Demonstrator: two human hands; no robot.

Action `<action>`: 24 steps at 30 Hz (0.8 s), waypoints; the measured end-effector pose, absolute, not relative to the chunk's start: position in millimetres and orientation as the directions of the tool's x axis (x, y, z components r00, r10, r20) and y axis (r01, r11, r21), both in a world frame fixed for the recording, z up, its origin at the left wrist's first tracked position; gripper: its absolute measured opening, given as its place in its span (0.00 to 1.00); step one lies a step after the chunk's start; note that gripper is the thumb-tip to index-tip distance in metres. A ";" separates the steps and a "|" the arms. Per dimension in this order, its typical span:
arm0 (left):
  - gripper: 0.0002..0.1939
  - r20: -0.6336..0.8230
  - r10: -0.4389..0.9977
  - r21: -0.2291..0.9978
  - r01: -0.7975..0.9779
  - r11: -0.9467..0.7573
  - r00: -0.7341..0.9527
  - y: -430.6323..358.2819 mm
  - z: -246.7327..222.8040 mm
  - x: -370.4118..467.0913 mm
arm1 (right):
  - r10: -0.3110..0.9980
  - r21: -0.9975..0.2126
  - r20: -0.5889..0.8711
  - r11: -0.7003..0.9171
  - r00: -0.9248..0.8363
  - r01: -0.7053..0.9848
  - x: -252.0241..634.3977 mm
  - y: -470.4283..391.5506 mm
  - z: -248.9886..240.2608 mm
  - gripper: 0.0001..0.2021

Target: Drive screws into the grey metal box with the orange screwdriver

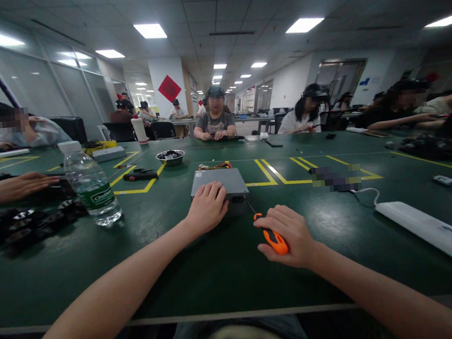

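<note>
A grey metal computer power supply (pixel 231 178) lies on the green table, its socket side facing right and towards me. My left hand (pixel 209 207) is laid over its near left part, the fingers bent across the top and the near edge, holding it. An orange and black screwdriver (pixel 275 240) is gripped in my right hand (pixel 290 233). Its thin shaft slants up and left to the power supply's near right corner; whether the tip sits in a screw is too small to tell. Several coloured wires (pixel 221 165) stick out behind the power supply.
Left of my arm stand a water bottle (pixel 93 187) and dark parts (pixel 27 226), with another person's hand (pixel 31 184) near them. A metal bowl (pixel 170 157) and black tool (pixel 141 175) lie beyond. A white power strip (pixel 431 227) lies right. Several people sit around.
</note>
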State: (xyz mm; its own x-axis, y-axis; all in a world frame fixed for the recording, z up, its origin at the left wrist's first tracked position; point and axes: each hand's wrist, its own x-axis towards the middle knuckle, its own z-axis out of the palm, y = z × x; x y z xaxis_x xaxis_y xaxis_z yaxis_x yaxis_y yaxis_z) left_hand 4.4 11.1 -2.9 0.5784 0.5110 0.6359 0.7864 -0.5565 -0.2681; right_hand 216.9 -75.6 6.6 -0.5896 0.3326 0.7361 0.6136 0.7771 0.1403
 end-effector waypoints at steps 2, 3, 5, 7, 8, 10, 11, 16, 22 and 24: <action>0.15 0.635 0.510 -0.270 0.785 -0.558 0.580 11.1 -3.1 4.3 | 0.346 0.144 0.734 0.761 -0.584 0.632 216.1 -77.7 7.0 0.14; 0.15 0.635 0.510 -0.269 0.785 -0.558 0.580 11.0 -3.0 4.2 | 0.354 0.143 0.734 0.753 -0.579 0.642 215.5 -78.6 6.8 0.13; 0.15 0.636 0.510 -0.267 0.785 -0.559 0.579 10.8 -2.7 3.9 | 0.357 0.133 0.745 0.748 -0.563 0.651 214.8 -79.8 5.4 0.12; 0.15 0.634 0.512 -0.268 0.785 -0.558 0.580 10.5 -2.4 3.7 | 0.322 0.126 0.780 0.759 -0.536 0.639 215.2 -79.4 3.2 0.13; 0.15 0.630 0.513 -0.271 0.785 -0.557 0.583 10.4 -2.3 3.7 | 0.289 0.130 0.804 0.767 -0.520 0.628 215.8 -78.8 2.0 0.15; 0.15 0.627 0.516 -0.279 0.786 -0.552 0.584 10.5 -2.3 3.6 | 0.226 0.147 0.843 0.777 -0.488 0.613 217.5 -77.3 -0.3 0.17; 0.15 0.625 0.517 -0.284 0.787 -0.548 0.585 10.6 -2.5 3.7 | 0.207 0.155 0.852 0.777 -0.481 0.610 218.3 -76.7 -1.2 0.17; 0.16 0.622 0.518 -0.293 0.788 -0.542 0.587 11.0 -3.0 3.9 | 0.174 0.215 0.823 0.785 -0.540 0.581 218.0 -77.4 -1.4 0.15; 0.15 0.627 0.515 -0.288 0.788 -0.545 0.585 10.4 -2.5 4.1 | 0.170 0.268 0.804 0.751 -0.569 0.603 214.6 -80.3 2.8 0.08; 0.15 0.627 0.513 -0.292 0.787 -0.544 0.587 10.4 -2.6 4.1 | 0.167 0.275 0.808 0.741 -0.564 0.612 214.8 -79.6 2.7 0.08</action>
